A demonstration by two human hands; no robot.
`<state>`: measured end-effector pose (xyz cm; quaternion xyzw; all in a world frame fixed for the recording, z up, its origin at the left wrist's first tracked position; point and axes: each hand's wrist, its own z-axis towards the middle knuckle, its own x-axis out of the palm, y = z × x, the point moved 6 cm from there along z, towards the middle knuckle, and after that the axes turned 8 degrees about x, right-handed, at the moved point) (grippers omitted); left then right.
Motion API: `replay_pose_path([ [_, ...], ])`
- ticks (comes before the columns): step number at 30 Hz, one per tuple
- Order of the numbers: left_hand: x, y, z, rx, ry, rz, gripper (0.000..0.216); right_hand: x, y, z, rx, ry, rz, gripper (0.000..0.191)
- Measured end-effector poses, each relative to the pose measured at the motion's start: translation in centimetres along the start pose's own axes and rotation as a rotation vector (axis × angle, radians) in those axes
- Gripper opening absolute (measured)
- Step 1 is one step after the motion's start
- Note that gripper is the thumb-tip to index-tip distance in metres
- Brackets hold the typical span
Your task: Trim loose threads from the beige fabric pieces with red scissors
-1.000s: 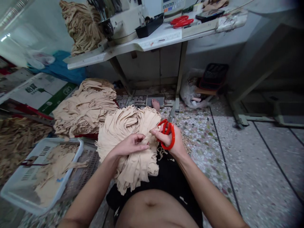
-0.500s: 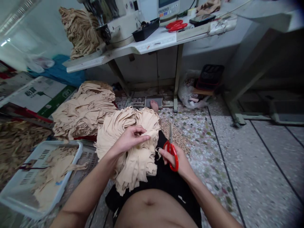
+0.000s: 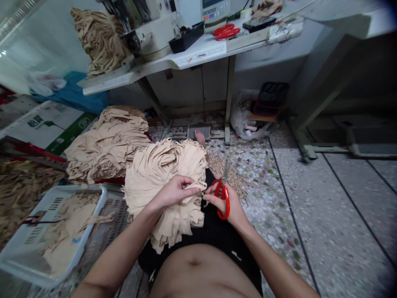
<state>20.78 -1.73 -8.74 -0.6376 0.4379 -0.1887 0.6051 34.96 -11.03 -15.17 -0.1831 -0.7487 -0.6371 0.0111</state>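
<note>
A thick bundle of beige fabric pieces (image 3: 155,165) lies across my lap, its strips fanned and folded over. My left hand (image 3: 178,191) pinches the end of one beige fabric strip (image 3: 198,185) at the bundle's right side. Red-handled scissors (image 3: 223,203) are held in my right hand (image 3: 232,209), with the fingers through the handles and the blades pointing away from me. The right thumb and fingertip come together close to the strip's end; whether they grip it too is unclear.
On the left stand a white plastic basket (image 3: 102,207) with beige pieces and another fabric pile (image 3: 105,140). Ahead is a sewing table (image 3: 198,56) with a machine (image 3: 158,35) and spare red scissors (image 3: 228,32). Small beige scraps (image 3: 237,182) litter the speckled floor.
My left hand has shifted slightly right and down with the strip. My right hand has moved a little left and up, so the hands are closer together. The scissors stay in hand.
</note>
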Motion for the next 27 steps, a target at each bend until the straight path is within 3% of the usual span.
replay_pose_path([
  [2, 0.6, 0.4, 0.0, 0.019, 0.050, 0.068, 0.032, 0.5, 1.0, 1.0, -0.014, -0.001, 0.088, 0.052],
  [5, 1.4, 0.7, -0.1, 0.032, 0.104, 0.145, 0.033, 1.5, 1.8, 2.1, -0.046, 0.013, 0.134, 0.049],
  [9, 1.6, 0.5, -0.2, 0.045, 0.126, 0.111, 0.039, 1.4, 1.5, 2.1, -0.109, -0.144, 0.188, 0.043],
  [15, -0.7, 1.3, 0.2, -0.028, -0.083, -0.107, 0.039, -0.1, -0.2, 0.0, -0.057, -0.192, 0.124, 0.038],
  [19, -1.7, 1.3, 0.6, -0.003, -0.154, -0.149, 0.037, -0.1, -2.3, -1.9, 0.063, 0.084, -0.110, 0.042],
  [22, -1.6, 1.0, 0.9, -0.029, -0.138, -0.185, 0.038, 0.6, -3.2, -3.0, 0.053, 0.278, -0.271, 0.042],
  [27, -1.0, 0.6, 0.7, -0.087, -0.111, -0.199, 0.039, 1.4, -2.9, -3.4, -0.018, 0.370, -0.408, 0.040],
])
